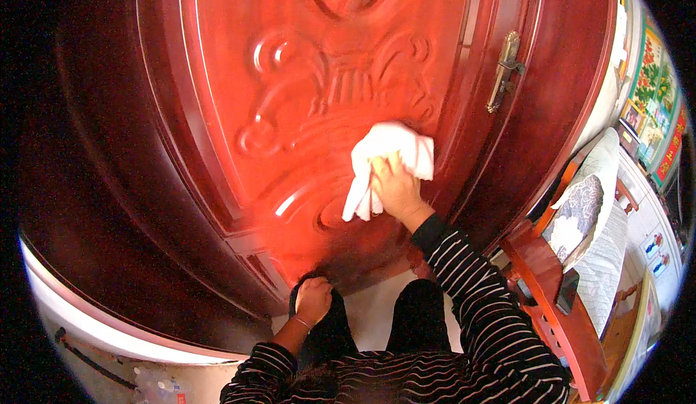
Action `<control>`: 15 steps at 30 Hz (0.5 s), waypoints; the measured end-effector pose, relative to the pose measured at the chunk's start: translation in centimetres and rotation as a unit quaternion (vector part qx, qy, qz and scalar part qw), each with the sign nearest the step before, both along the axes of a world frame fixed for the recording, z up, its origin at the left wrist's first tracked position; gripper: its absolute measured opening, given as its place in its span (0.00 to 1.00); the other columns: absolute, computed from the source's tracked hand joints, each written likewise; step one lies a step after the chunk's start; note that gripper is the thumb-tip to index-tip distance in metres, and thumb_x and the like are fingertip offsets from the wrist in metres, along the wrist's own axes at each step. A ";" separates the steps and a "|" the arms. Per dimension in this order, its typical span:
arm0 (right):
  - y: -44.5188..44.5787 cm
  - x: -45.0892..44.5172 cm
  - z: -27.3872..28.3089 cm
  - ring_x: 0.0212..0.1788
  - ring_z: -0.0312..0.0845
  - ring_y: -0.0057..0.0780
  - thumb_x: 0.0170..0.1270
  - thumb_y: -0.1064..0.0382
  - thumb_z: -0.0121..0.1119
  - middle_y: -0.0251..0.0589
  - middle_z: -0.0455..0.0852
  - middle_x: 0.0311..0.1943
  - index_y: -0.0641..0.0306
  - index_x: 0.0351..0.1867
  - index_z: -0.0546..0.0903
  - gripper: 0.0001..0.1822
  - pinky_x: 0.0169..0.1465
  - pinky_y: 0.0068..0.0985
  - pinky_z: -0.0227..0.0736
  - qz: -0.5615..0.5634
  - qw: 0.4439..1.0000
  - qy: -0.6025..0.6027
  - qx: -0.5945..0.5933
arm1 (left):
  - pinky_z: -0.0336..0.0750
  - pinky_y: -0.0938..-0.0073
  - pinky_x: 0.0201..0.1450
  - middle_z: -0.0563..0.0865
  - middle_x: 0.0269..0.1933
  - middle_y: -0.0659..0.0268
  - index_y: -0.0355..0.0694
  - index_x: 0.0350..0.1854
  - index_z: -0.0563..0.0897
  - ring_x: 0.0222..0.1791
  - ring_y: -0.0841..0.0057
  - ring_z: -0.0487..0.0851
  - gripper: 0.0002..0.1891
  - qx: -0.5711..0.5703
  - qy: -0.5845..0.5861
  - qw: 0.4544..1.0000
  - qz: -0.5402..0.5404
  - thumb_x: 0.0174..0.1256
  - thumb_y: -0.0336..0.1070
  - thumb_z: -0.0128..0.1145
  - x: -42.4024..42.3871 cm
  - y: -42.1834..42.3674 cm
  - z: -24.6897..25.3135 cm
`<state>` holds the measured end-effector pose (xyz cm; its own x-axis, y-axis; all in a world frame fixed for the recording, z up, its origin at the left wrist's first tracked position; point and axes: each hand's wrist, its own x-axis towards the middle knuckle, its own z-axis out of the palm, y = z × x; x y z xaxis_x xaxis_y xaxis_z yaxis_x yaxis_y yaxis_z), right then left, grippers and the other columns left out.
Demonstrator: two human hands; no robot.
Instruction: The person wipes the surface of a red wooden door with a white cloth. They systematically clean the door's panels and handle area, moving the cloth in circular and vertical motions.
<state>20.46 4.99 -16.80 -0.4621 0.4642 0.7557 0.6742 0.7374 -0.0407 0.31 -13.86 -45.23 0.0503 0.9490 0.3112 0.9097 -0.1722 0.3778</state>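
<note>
My right hand presses a white cloth against the lower right part of a carved red wooden door panel. Folds of the cloth hang past my fingers on both sides. Low in the view, my left hand rests on my left knee with its fingers curled in and nothing visible in them. Raised scrolls and a fluted motif stand out on the panel above the cloth. A brass door handle is up to the right of my right hand.
A dark red door frame curves along the left. Close by my right arm is a red wooden chair or bench with a dark phone-like object and pale padded fabric. A clear plastic item lies at the lower left.
</note>
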 end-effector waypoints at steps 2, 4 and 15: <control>3.6 0.5 1.5 0.67 0.64 0.74 0.67 0.66 0.58 0.70 0.67 0.68 0.65 0.69 0.71 0.28 0.71 0.60 0.58 -0.017 0.986 0.118 0.120 | 0.75 0.55 0.59 0.85 0.51 0.61 0.43 0.40 0.89 0.54 0.56 0.80 0.08 0.034 0.003 0.999 -0.015 0.60 0.33 0.60 -0.3 0.2 -0.8; 4.0 0.1 7.7 0.68 0.62 0.70 0.66 0.61 0.61 0.66 0.69 0.66 0.58 0.69 0.73 0.29 0.74 0.63 0.50 -0.065 0.956 0.167 0.231 | 0.75 0.55 0.59 0.85 0.51 0.61 0.43 0.40 0.89 0.54 0.56 0.80 0.09 0.054 0.003 0.998 -0.013 0.60 0.33 0.60 -0.6 0.2 -1.5; 2.4 -2.3 7.3 0.56 0.73 0.65 0.63 0.65 0.55 0.58 0.76 0.55 0.62 0.58 0.81 0.21 0.65 0.64 0.63 -0.003 0.947 0.153 0.283 | 0.75 0.57 0.60 0.86 0.50 0.61 0.42 0.40 0.89 0.53 0.55 0.81 0.09 0.042 -0.013 0.999 -0.007 0.60 0.33 0.60 0.3 -0.2 0.9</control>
